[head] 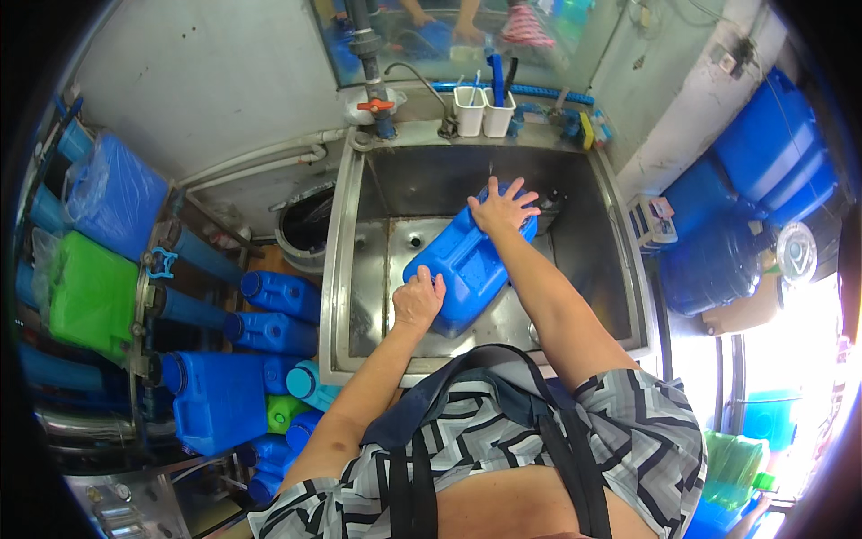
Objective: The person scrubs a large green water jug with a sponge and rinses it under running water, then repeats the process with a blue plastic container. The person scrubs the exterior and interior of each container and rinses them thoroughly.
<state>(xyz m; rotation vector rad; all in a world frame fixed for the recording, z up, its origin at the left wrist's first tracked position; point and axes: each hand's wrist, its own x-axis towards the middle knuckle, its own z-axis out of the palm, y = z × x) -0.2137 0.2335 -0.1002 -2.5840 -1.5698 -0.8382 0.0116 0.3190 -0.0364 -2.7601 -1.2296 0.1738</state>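
Note:
A blue plastic jerrycan (465, 266) lies tilted inside the stainless steel sink (335, 269), its far end towards the back right. My right hand (502, 205) rests on that far end with the fingers spread, covering part of it. At the near left end, my left hand (419, 298) is against the can with the thumb raised and the other fingers curled; whether they grip an edge is hidden. A drain hole (415, 241) shows in the sink floor left of the can.
Behind the sink stand a curved metal faucet (421, 77), an orange-handled valve (376, 106) and two white holders (469, 111) with brushes. Several blue jerrycans (225, 401) crowd the floor at left. Large blue containers (768, 148) stand at right. A lined bin (303, 226) is left of the sink.

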